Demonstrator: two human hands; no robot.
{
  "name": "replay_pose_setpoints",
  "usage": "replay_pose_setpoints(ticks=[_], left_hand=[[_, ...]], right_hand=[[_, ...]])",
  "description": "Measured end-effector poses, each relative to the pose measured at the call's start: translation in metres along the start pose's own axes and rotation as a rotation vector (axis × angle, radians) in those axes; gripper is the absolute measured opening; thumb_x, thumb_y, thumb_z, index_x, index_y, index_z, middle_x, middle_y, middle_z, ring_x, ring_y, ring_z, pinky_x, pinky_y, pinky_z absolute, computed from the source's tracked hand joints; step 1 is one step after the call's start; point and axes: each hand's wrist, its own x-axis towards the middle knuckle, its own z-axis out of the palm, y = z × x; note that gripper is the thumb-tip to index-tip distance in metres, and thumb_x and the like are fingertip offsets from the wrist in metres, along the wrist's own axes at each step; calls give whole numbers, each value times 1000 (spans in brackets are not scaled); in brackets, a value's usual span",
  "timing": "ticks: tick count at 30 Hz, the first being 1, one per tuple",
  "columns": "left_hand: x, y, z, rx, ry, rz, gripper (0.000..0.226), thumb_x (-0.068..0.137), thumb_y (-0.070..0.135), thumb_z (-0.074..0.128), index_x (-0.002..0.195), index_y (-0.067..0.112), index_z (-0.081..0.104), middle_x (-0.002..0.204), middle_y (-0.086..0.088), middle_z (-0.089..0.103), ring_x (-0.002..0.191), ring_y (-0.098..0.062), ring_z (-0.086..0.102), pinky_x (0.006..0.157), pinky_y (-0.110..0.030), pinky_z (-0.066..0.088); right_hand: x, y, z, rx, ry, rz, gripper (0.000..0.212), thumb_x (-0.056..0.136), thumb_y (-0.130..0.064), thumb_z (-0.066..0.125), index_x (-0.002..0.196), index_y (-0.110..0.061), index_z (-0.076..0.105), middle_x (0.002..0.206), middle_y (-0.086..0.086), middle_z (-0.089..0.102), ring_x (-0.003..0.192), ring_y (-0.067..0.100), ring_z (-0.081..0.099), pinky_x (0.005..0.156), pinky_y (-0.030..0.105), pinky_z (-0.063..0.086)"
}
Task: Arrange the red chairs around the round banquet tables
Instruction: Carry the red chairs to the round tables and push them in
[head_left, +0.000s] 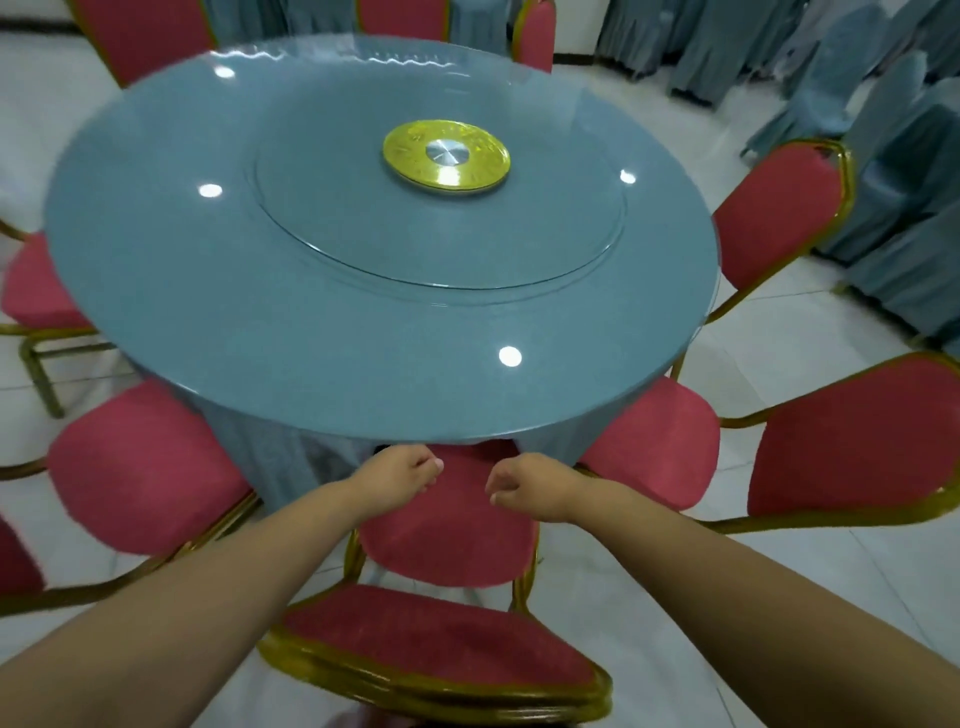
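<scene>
Hovering over red chair (447, 525) seat, left hand (400, 470) and right hand (530, 486) fingers loosely curled, empty, seat front hidden beyond fingertips under round table (260, 312).

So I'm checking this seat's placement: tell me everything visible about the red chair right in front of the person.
The red chair has a padded seat and backrest in red fabric on a gold-coloured metal frame. It stands upright, its back toward the camera, its seat's front edge tucked under the rim of the round table, against the blue-grey tablecloth. Similar chairs flank it on either side. The left hand and right hand hover over the seat, fingers loosely curled, apparently not gripping it.
</scene>
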Motion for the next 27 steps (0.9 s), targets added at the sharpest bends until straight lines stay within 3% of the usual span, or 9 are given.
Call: replay_pose_setpoints(ticks=[6, 12, 14, 16, 18, 20, 22, 25, 27], left_hand=[[-24, 26, 32, 0, 102, -84, 19, 96, 31, 48, 93, 19, 63, 94, 1, 68, 90, -16, 65, 88, -37, 52], [-102, 44, 60, -17, 244, -208, 13, 95, 31, 53, 100, 24, 62, 91, 10, 62, 84, -7, 58, 68, -14, 43], [-146, 40, 66, 21, 229, -230, 13, 93, 33, 57, 100, 25, 64, 92, 11, 61, 87, -5, 57, 70, -11, 42], [-188, 38, 78, 66, 167, -235, 7, 87, 36, 64, 94, 36, 63, 94, 10, 61, 88, -5, 57, 74, -14, 44], [-213, 41, 94, 237, 153, -225, 23, 80, 40, 71, 98, 35, 59, 98, 11, 57, 90, -6, 53, 76, -17, 43], [-219, 41, 108, 456, 236, -207, 35, 77, 44, 72, 104, 29, 55, 101, 11, 53, 92, -7, 48, 79, -19, 41], [-219, 39, 118, 558, 346, -165, 29, 81, 42, 69, 101, 26, 56, 102, 9, 54, 91, -6, 46, 79, -21, 42], [-226, 30, 129, 604, 406, -131, 23, 84, 42, 64, 97, 25, 56, 97, 8, 52, 87, -5, 42, 76, -22, 39], [-238, 25, 139, 618, 412, -115, 22, 85, 45, 61, 95, 27, 55, 93, 10, 49, 85, -6, 43, 75, -22, 40]], right_hand=[[-9, 24, -8, -81, -16, -177, 25, 93, -24, 57, 114, -14, 63, 118, 3, 64, 110, 19, 58, 94, 33, 47], [-43, 40, 23, -84, -92, -409, 20, 90, -21, 60, 107, -14, 68, 111, 3, 68, 102, 17, 61, 91, 29, 48], [-59, 38, 39, -117, -154, -465, 20, 91, -22, 60, 107, -15, 68, 111, 3, 68, 102, 18, 61, 92, 32, 48], [-75, 32, 56, -126, -179, -499, 21, 91, -30, 58, 106, -18, 68, 107, 2, 69, 99, 19, 62, 90, 36, 50], [-95, 21, 72, -95, -196, -519, 29, 94, -41, 52, 105, -17, 65, 100, 2, 67, 93, 20, 61, 84, 36, 50], [-114, 11, 87, -77, -220, -527, 37, 94, -49, 47, 106, -16, 59, 94, 1, 61, 86, 18, 57, 74, 31, 44], [-130, 3, 101, -122, -198, -511, 34, 90, -53, 53, 102, -21, 49, 90, -2, 55, 81, 16, 51, 65, 30, 38], [-146, 2, 120, -191, -86, -463, 36, 84, -43, 64, 106, -18, 50, 91, 2, 59, 80, 19, 56, 65, 32, 44], [-156, 3, 131, -243, -12, -449, 27, 86, -31, 60, 111, -20, 54, 95, 5, 64, 86, 24, 61, 70, 34, 47]])
